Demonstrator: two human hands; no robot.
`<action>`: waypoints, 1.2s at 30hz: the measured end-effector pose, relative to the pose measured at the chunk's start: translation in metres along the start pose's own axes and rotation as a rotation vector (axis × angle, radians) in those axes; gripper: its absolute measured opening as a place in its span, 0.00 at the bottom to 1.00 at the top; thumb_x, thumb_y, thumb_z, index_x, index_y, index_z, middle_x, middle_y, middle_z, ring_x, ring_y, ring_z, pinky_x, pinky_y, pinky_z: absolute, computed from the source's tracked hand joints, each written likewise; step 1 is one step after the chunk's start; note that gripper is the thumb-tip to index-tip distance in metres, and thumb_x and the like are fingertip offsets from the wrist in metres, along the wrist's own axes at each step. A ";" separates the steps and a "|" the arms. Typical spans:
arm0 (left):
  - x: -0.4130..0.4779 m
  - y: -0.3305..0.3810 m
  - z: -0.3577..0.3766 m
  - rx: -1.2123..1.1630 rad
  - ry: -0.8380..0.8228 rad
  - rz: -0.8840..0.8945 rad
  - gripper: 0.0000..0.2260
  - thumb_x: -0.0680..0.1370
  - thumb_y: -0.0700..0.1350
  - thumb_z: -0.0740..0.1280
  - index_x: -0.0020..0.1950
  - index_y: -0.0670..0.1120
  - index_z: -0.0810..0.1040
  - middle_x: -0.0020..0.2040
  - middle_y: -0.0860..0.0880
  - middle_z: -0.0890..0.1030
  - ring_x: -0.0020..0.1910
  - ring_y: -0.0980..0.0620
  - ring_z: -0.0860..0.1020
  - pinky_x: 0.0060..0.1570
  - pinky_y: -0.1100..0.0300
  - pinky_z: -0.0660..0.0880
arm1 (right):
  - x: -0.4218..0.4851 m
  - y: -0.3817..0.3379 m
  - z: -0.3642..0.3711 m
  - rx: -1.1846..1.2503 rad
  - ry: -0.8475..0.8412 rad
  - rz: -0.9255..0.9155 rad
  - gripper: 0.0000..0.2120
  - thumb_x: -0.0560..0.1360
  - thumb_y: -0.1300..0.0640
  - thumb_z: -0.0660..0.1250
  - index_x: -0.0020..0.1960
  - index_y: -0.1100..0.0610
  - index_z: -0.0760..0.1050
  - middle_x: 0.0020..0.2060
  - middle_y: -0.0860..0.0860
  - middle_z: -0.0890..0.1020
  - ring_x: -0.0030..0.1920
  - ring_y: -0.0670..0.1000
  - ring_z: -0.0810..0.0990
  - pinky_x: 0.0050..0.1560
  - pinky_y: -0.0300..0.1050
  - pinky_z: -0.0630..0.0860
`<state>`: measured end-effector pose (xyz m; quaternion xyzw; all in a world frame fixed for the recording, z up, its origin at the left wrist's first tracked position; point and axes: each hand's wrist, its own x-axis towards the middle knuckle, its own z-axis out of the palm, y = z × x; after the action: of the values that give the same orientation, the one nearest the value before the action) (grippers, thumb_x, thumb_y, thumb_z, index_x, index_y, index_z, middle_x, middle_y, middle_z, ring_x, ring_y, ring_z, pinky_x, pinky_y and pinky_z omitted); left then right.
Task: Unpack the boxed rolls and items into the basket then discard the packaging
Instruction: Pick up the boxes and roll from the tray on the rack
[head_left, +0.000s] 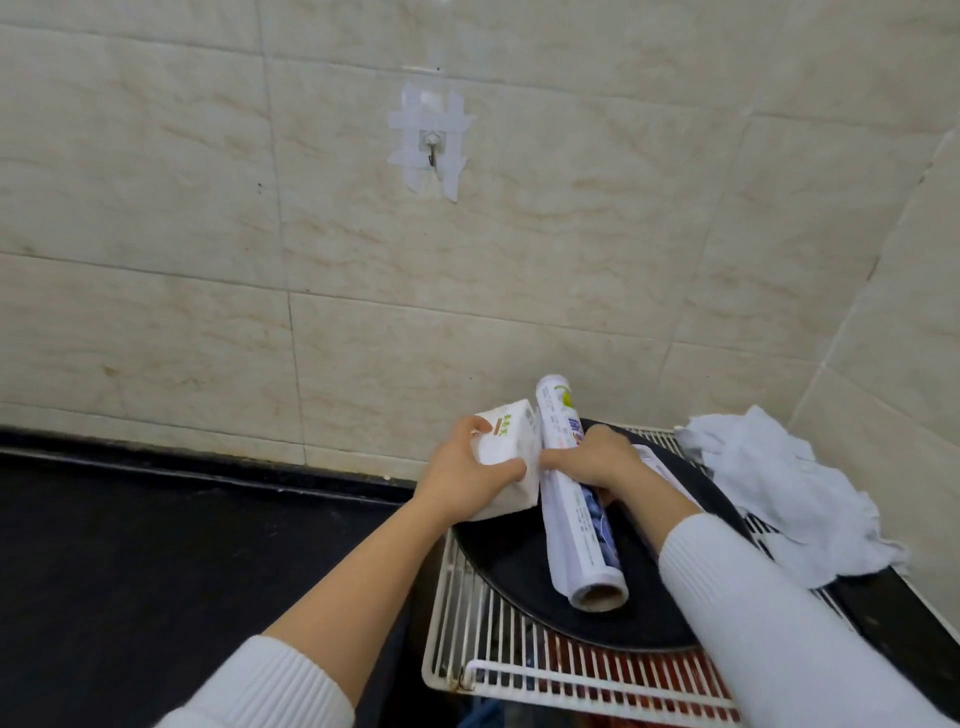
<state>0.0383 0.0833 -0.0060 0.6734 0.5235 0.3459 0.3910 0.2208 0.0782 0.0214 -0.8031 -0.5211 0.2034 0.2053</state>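
Left hand: closed around 1 small white box, thumb on its near face, fingers wrapped over the far left corner. The box is held above the left edge of the black tray, tilted, touching the roll on its right side. It carries small green and brown print, too small to read.

Right hand: closed over 1 long roll, fingers curled down across its middle, index finger reaching left to touch the box. The far fingertips are hidden behind the roll.

Roll: white wrapper with blue and green print, brown cardboard core visible at the near end. It lies along the tray from far to near, far end raised past the tray rim toward the wall.

A 2nd pale item lies on the tray just right of the right hand, mostly hidden by the wrist and white sleeve.

Tray: dark, oval, resting on a white wire rack. Red and blue shapes show beneath the wires, unclear.

White cloth: crumpled, on the right of the rack, overlapping the tray's right edge.

Black counter: left of the rack.

Tiled wall: beige, with 1 small hook taped on.
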 end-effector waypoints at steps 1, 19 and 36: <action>-0.002 -0.001 -0.007 -0.062 0.033 0.003 0.26 0.63 0.56 0.71 0.58 0.58 0.65 0.54 0.52 0.74 0.44 0.53 0.77 0.42 0.52 0.79 | 0.000 -0.009 -0.008 0.009 0.012 -0.036 0.24 0.61 0.42 0.72 0.50 0.56 0.75 0.39 0.54 0.80 0.38 0.55 0.81 0.31 0.42 0.76; -0.065 -0.207 -0.266 0.068 0.590 -0.341 0.37 0.62 0.62 0.67 0.69 0.61 0.57 0.61 0.47 0.71 0.46 0.49 0.72 0.34 0.59 0.69 | -0.049 -0.282 0.220 0.227 -0.304 -0.323 0.21 0.59 0.43 0.72 0.46 0.55 0.77 0.40 0.54 0.82 0.38 0.54 0.83 0.32 0.43 0.76; -0.131 -0.448 -0.386 0.393 0.158 -0.382 0.40 0.63 0.62 0.66 0.71 0.62 0.53 0.71 0.54 0.58 0.63 0.47 0.70 0.53 0.50 0.74 | -0.120 -0.320 0.530 -0.038 -0.321 0.142 0.31 0.65 0.44 0.73 0.58 0.60 0.65 0.56 0.58 0.78 0.55 0.59 0.80 0.44 0.46 0.72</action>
<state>-0.5218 0.0843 -0.2358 0.5962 0.7269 0.2093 0.2690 -0.3510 0.1495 -0.2333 -0.7987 -0.4931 0.3331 0.0892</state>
